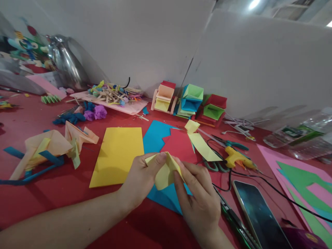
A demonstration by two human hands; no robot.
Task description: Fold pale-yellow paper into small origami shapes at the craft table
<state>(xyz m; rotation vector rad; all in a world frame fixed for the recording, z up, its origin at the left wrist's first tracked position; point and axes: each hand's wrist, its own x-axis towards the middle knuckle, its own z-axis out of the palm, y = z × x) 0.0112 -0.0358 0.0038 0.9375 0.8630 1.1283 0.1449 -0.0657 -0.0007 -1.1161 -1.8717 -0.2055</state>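
Note:
A small folded piece of pale yellow paper [166,172] is held between both hands just above the red table [62,193]. My left hand [141,180] pinches its upper left edge with thumb and fingers closed on it. Fingers of my right hand [198,197] press on its right side and lower corner. Under the hands lie a blue paper sheet [155,138] and a red paper sheet [178,145]. A larger yellow sheet [116,155] lies flat to the left of them.
Folded paper boxes [192,102] stand by the white wall. A yellow glue gun [237,159], scissors [228,142], a phone [259,214] and pink and green sheets [301,176] lie right. Peach paper shapes [52,145], a tray of sticks [114,97] and a metal kettle [64,62] are left.

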